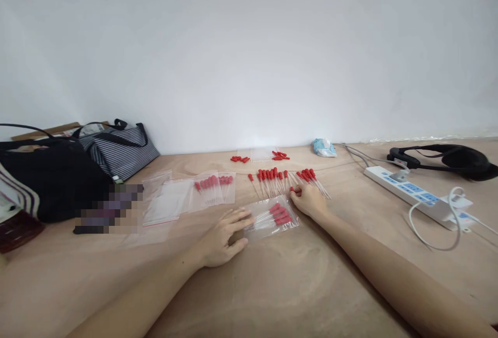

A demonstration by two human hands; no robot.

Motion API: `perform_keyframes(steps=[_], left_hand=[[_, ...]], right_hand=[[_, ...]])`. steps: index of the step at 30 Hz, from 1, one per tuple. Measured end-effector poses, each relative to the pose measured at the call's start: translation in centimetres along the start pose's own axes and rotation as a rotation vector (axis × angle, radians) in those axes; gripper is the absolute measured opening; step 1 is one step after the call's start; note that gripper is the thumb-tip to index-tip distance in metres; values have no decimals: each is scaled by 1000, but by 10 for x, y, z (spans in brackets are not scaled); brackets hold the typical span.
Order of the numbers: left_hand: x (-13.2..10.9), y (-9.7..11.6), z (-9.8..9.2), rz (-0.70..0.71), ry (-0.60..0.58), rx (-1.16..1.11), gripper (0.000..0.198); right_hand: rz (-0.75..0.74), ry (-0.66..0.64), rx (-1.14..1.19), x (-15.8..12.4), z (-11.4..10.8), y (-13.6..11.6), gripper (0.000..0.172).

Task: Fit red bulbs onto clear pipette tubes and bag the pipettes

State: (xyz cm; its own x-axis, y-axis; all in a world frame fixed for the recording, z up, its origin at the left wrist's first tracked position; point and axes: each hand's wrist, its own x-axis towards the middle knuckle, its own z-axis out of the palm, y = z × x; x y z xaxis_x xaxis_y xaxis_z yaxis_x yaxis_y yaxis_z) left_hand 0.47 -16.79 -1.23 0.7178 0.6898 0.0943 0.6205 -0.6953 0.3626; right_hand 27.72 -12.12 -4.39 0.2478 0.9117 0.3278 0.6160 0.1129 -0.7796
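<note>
My left hand lies with fingers stretched and thumb apart, its fingertips on the left end of a clear plastic bag. Inside that bag are several droppers with red bulbs pointing right. Just beyond the bag's right end, my right hand has its fingers closed at the red bulb of a dropper; most of that dropper is hidden. A row of red-bulbed droppers lies behind the bag, and a smaller group is beyond my right hand.
Filled clear bags and flat zip bags lie left. Loose red bulbs and glass tubes sit near the wall. A power strip, black strapped object and blue-white packet are right; a striped bag is left.
</note>
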Motion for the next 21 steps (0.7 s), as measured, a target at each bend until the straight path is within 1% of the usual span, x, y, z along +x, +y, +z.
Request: perform_keyframes(steps=[3,6,8,11,13,15,18,21], left_hand=[[0,0,0,9,-20,17,44],[-1,-2,2,1,13,3,39],[0,-4,4,-15,67,-13,33],[2,-8,7,-28,159,-23,28],[3,-10,8,-18,205,-31,25],[4,-11,9,-6,233,-49,24],[4,-10,9,-3,249,-77,23],[4,-9,9,-1,254,-76,23]], right_hand=[[-25,131,-128,-1,-11,-5,10],[-66,170,-127,1,-28,-9,5],[-71,212,6,5,-41,-7,11],[-21,263,329,11,-53,2,26],[28,234,491,12,-53,9,33],[70,167,577,12,-49,15,37],[116,78,634,9,-39,18,39],[140,21,640,6,-31,17,40]])
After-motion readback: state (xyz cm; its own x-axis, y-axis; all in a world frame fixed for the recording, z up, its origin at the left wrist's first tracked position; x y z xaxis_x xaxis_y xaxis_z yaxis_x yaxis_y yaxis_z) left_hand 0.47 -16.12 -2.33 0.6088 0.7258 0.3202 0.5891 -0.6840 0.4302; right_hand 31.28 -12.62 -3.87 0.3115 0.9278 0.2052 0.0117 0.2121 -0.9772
